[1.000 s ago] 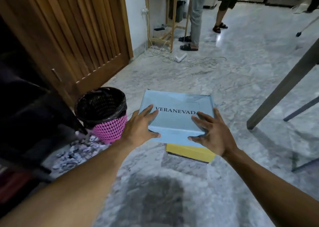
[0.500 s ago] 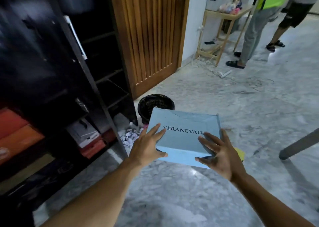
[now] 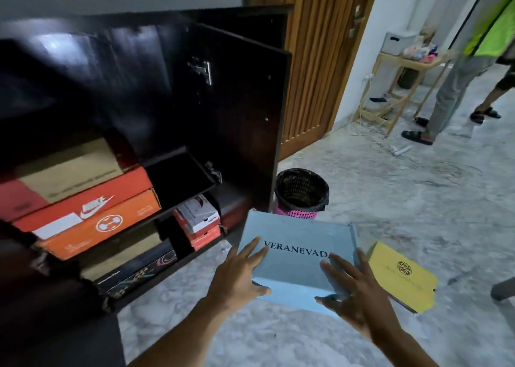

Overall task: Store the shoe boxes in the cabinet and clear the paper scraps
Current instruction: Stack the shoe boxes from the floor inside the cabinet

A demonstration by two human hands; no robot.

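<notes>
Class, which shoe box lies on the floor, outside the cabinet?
The yellow shoe box; the blue VERANEVADA box is held up, the others sit on cabinet shelves.

One camera sits on my head. It looks forward and down from close in front of the tall black wooden cabinet (image 3: 156, 82), which fills the left side. My left hand (image 3: 237, 274) and right hand (image 3: 362, 299) hold the pale blue cardboard shoe box (image 3: 301, 272) very near the camera, right of the cabinet. Past the cabinet, the grey marble floor (image 3: 390, 199) runs far off.
</notes>
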